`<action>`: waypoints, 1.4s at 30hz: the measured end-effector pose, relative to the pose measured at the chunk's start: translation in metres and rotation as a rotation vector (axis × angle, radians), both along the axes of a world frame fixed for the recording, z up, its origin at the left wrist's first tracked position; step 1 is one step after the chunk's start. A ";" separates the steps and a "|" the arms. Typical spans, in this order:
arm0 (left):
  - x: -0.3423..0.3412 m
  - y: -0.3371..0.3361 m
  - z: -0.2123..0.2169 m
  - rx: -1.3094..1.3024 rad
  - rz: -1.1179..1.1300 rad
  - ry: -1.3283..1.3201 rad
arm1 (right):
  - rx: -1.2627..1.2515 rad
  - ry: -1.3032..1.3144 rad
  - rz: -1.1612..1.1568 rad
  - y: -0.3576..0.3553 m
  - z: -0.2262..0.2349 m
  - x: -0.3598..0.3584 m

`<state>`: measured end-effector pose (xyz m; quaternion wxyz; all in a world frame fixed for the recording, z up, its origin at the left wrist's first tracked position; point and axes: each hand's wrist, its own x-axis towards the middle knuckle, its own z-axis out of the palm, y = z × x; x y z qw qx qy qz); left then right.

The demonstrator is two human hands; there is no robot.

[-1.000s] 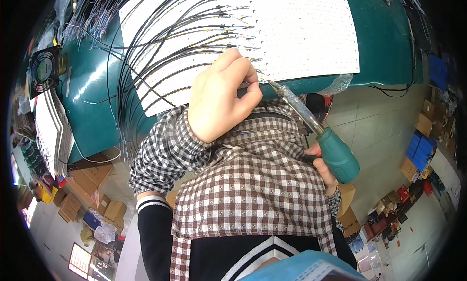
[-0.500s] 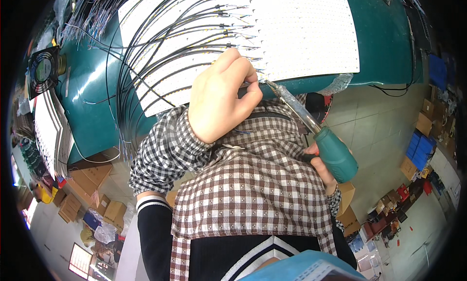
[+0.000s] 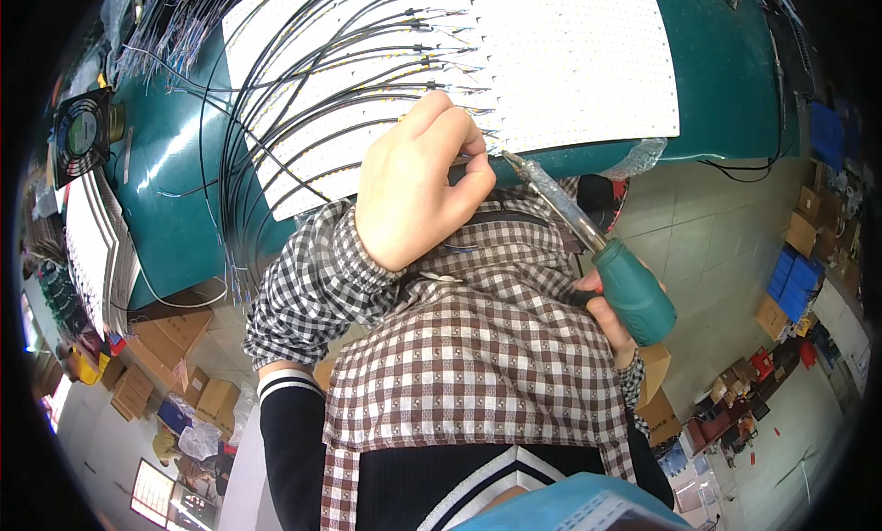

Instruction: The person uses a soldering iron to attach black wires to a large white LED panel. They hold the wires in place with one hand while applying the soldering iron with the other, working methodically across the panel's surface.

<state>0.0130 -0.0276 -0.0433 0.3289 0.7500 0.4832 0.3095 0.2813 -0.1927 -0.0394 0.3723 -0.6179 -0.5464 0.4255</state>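
Worktop (image 3: 726,118): green; white panel (image 3: 579,62) along near edge.
Floor (image 3: 661,232): tiled; cartons (image 3: 133,390).
Left fingers (image 3: 455,129): curled together, hold unclear.
Right fingers (image 3: 610,321): wrapping soldering iron (image 3: 636,292).

Smooth plastic-looking soldering-iron handle (image 3: 636,294), metal shaft (image 3: 581,224), glossy green tabletop (image 3: 726,90), cloth apron (image 3: 478,366), matt white board (image 3: 579,62).

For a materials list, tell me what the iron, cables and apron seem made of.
Iron: silvery metal shaft, by its shine; green handle, probably smooth plastic given its even colour, possibly rubber.
Cables: likely plastic-sheathed, black with a faint gloss.
Apron: matt woven cloth, by its soft folds and checks; cotton or synthetic, I can't tell.
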 end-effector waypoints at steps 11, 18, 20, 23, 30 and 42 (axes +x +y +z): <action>-0.001 0.002 0.000 -0.007 0.001 0.019 | -0.020 0.021 -0.006 0.004 0.001 -0.002; -0.001 0.002 0.000 0.000 -0.002 0.026 | 0.019 0.023 -0.053 0.001 0.001 -0.004; -0.001 0.001 0.000 -0.004 0.000 0.027 | 0.015 0.034 -0.049 0.001 0.000 -0.003; -0.001 0.000 0.001 -0.008 0.002 0.031 | 0.035 -0.009 0.002 -0.001 -0.003 0.003; -0.001 0.003 0.000 -0.002 -0.004 0.038 | -0.014 0.105 -0.084 -0.002 -0.007 -0.003; -0.002 0.002 0.001 0.002 -0.012 0.032 | -0.021 0.174 -0.081 0.004 -0.001 -0.006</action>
